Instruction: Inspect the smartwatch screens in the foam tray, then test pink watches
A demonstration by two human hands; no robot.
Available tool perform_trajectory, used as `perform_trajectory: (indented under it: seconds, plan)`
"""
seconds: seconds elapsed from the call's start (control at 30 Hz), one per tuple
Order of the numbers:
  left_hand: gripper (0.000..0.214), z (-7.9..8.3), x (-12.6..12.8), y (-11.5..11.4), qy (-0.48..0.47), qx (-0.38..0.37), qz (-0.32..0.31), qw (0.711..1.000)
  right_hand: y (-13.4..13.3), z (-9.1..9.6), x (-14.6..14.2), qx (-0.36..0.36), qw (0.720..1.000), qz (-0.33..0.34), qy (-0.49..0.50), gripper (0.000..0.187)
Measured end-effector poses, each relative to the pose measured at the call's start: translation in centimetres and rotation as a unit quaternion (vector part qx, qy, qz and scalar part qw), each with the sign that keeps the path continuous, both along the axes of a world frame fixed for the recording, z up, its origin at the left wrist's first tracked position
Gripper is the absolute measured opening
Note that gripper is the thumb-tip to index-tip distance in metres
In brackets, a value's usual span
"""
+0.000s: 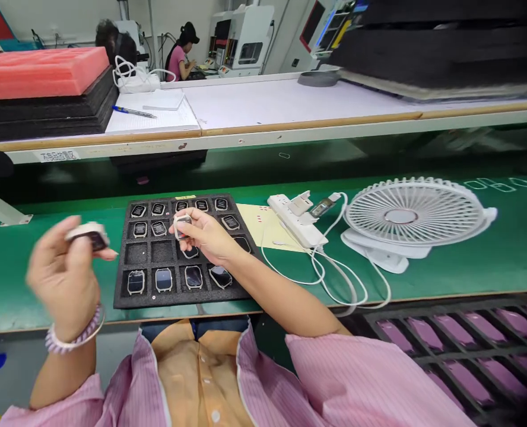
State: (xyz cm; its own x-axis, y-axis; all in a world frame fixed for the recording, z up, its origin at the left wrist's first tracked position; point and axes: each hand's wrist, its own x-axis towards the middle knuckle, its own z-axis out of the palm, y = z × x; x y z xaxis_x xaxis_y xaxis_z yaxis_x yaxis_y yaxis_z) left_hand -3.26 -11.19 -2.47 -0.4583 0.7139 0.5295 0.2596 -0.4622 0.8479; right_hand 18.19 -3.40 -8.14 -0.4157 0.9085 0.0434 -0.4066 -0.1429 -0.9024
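Note:
My left hand (65,273) is raised to the left of the foam tray, its fingers closed around a watch case (89,235) with a pale frame and dark face. The hand is slightly blurred. Over the tray, my right hand (208,237) pinches another watch case (183,225) by its edges. Below them lies the black foam tray (123,261), divided into square pockets. Its front row holds watch cases with dark glass faces up, such as one watch case (164,279). Those in the back rows show striped inner sides. Two pockets at the left of the third row hold no case.
Right of the tray are yellow paper (252,216), a white power strip (294,219) with cables, and a white fan (415,213). A shelf (263,101) above carries foam stacks and a pen (134,111). Purple pieces (468,379) fill a tray at lower right.

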Motion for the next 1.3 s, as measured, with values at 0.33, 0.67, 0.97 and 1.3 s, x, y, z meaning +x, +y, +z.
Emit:
perform_trajectory:
  seconds: [0.33, 0.67, 0.97, 1.3]
  plan:
    - [0.078, -7.7, -3.5, 3.0, -0.026, -0.294, -0.336, 0.894, -0.4, -3.5, -1.3, 0.017, 0.989, 0.126, -0.075, 0.074]
    - [0.048, -9.9, -7.0, 5.1, 0.452, -0.235, -0.21, 0.835, 0.4, -4.5, -2.7, 0.355, 0.74, 0.023, -0.571, 0.046]
    - [0.046, -7.7, -3.4, 5.2, 0.501, -0.222, -0.192, 0.814, -0.2, 0.4, 1.4, 0.375, 0.639, -0.022, -0.671, 0.039]
    - [0.022, -8.2, 7.3, 7.4, 0.527, -0.246, -0.259, 0.771, -1.9, -1.3, 6.0, 0.282, 0.525, 0.021, -0.803, 0.03]
